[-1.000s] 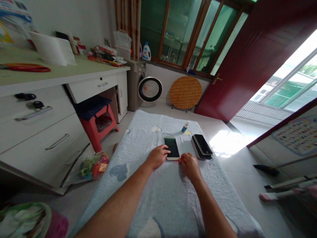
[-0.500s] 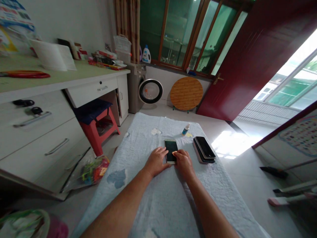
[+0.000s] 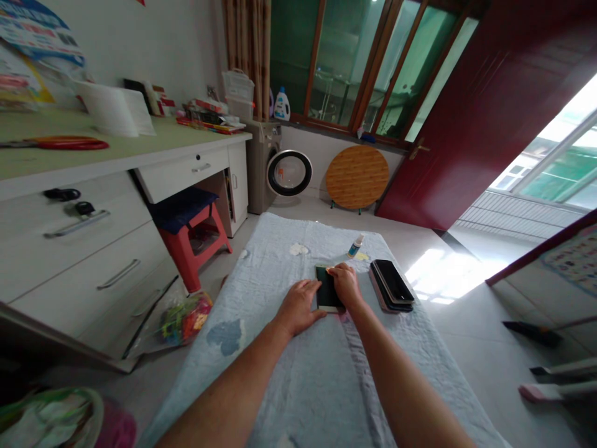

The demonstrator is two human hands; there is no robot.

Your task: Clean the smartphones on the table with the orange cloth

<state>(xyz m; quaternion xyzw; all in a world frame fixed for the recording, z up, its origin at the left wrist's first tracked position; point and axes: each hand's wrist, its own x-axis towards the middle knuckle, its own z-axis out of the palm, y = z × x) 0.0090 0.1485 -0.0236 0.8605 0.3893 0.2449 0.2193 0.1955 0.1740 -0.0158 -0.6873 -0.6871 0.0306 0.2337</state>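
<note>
A phone with a pale rim and dark screen (image 3: 328,294) lies flat on a light blue cloth (image 3: 308,373). My left hand (image 3: 298,305) rests at the phone's left edge, fingers curled against its side and holding it in place. My right hand (image 3: 344,281) lies over the phone's upper right part, fingers pressed together on something small and pale at the top of the screen; I cannot make out what it is. A stack of dark phones (image 3: 392,285) sits just right of my right hand.
A small spray bottle (image 3: 355,246) and a yellow scrap stand beyond the phone, with a crumpled white wad (image 3: 298,249) to the left. A white desk with drawers (image 3: 93,205) and a red stool (image 3: 196,233) are left. A broom (image 3: 532,330) lies right.
My right hand has slid up the phone from its lower right corner to the top of the screen. My left hand has stayed at the left edge.
</note>
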